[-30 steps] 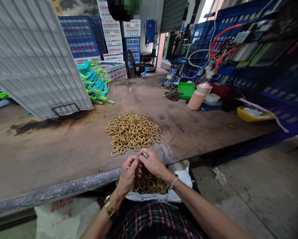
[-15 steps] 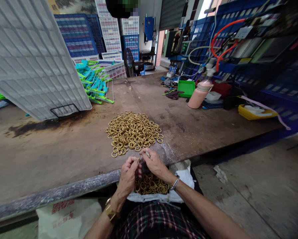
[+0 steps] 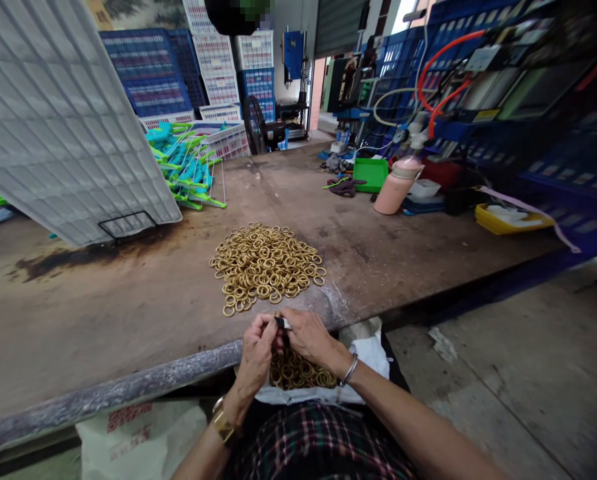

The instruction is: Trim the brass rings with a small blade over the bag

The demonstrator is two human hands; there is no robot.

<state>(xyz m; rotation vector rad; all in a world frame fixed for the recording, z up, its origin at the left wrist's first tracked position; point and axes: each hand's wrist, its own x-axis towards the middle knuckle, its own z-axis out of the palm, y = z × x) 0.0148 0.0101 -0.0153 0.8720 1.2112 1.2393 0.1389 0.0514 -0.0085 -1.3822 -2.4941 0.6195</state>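
My left hand (image 3: 258, 343) is closed in a pinch over the table's front edge. A bit of gold-coloured ring (image 3: 277, 314) shows at its fingertips, mostly hidden by the fingers. My right hand (image 3: 308, 337) is closed around a small hand tool (image 3: 283, 323) with a pale part and a dark part. The tool's tip meets the left fingers, and its exact kind is not visible. Just beyond both hands lies a heap of brass-coloured rings (image 3: 266, 263) on the table. Below them, more rings (image 3: 303, 370) fill a white sack (image 3: 368, 357) in front of my lap.
The brown worktable (image 3: 143, 300) has a plastic-wrapped front edge. A white crate (image 3: 88, 133) leans at left beside green and teal plastic pieces (image 3: 188, 167). Farther right are a green tray (image 3: 371, 175), a pink bottle (image 3: 397, 189) and a yellow tray (image 3: 511, 221). A printed sack (image 3: 138, 437) sits below.
My right hand has turned and lowered slightly toward the left one, so the tool now lies across to the left fingertips. The left hand stays nearly in place.
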